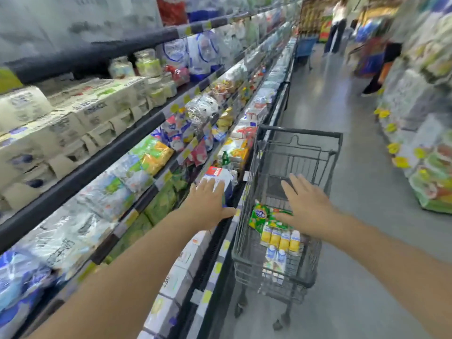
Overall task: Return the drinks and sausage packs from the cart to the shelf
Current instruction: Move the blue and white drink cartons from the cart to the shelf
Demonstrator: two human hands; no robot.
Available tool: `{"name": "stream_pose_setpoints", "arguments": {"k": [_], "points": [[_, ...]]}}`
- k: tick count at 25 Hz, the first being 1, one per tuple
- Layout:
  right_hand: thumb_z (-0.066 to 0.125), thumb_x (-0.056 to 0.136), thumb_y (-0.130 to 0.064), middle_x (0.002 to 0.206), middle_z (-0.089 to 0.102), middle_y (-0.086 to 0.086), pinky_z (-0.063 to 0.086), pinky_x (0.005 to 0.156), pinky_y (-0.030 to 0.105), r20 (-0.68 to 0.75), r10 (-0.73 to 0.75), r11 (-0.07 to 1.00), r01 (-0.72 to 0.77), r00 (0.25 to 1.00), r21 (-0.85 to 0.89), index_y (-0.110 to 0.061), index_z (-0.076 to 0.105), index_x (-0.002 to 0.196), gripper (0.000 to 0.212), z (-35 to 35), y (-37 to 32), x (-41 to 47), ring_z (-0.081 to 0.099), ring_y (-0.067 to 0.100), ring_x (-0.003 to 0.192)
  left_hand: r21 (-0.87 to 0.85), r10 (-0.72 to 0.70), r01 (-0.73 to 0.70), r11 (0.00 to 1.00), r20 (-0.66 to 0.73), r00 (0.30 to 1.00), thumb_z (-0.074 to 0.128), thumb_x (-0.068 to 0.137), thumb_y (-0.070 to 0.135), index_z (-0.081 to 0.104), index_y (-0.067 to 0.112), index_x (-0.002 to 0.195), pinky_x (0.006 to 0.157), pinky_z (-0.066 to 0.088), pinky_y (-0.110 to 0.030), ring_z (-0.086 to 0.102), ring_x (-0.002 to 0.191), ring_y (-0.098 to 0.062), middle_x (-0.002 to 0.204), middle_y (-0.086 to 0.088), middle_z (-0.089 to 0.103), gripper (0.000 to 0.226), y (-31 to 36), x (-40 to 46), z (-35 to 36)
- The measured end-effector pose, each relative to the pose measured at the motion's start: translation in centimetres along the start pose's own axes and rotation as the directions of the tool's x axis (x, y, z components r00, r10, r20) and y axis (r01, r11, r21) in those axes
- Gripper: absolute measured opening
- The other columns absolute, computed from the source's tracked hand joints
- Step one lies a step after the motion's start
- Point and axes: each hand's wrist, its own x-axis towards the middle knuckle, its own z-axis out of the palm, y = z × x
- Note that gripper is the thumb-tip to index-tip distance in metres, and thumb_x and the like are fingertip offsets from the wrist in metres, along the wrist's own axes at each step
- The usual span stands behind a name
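Supermarket aisle, grey floor (330,99), seen from a head-worn camera with some motion blur. Chilled shelving (102,165) runs along the left side, packed with white cartons, bagged goods and green and yellow packets. A dark wire cart (288,245) is parked just beside the shelving's lower edge. Inside the cart, a green sausage pack (260,215) is seen lying above a row of yellow-labelled drink bottles (281,239), with blue-labelled drink bottles (276,256) lower down. The left hand (211,201) is stretched flat, fingers spread, over a white and blue carton (221,177) at the shelf front; nothing is gripped. The right hand (308,204) is held open with fingers splayed over the cart, just above the sausage pack, grasping nothing. Blurred people (338,23) are visible far down the aisle.
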Motion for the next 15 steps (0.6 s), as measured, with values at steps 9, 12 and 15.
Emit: {"name": "stream_pose_setpoints", "arguments": {"k": [9, 12, 15], "points": [[0.047, 0.092, -0.058, 0.165, 0.002, 0.016, 0.013, 0.122, 0.047, 0.185, 0.179, 0.982, -0.188, 0.966, 0.029, -0.008, 0.011, 0.156, 0.089, 12.5, 12.0, 8.0, 0.001, 0.034, 0.152, -0.006, 0.177, -0.181, 0.984, 0.234, 0.956, 0.041, 0.093, 0.062, 0.013, 0.010, 0.155, 0.119, 0.012, -0.055, 0.009, 0.150, -0.035, 0.162, -0.015, 0.015, 0.086, 9.4, 18.6, 11.6], [0.048, 0.092, -0.056, 0.163, 0.011, 0.018, 0.018, 0.120, 0.047, 0.291, 0.254, 0.961, -0.274, 0.923, 0.031, -0.007, 0.016, 0.154, 0.085, 17.5, 13.4, 10.5, 0.010, 0.034, 0.151, 0.055, 0.210, -0.246, 0.968, 0.362, 0.908, 0.037, 0.096, 0.061, 0.009, 0.010, 0.156, 0.120, 0.010, -0.055, 0.005, 0.151, -0.036, 0.163, -0.016, 0.010, 0.084, 10.1, 23.1, 17.0], [0.050, 0.094, -0.047, 0.146, 0.040, 0.015, 0.035, 0.109, 0.041, 0.381, 0.307, 0.931, -0.358, 0.872, 0.067, -0.008, 0.034, 0.144, 0.066, 21.9, 14.2, 13.7, 0.039, 0.032, 0.135, 0.048, 0.267, -0.320, 0.946, 0.445, 0.855, 0.039, 0.095, 0.059, 0.022, 0.007, 0.152, 0.119, 0.014, -0.056, 0.014, 0.148, -0.038, 0.158, -0.019, 0.023, 0.079, 10.3, 27.2, 22.7]]}}
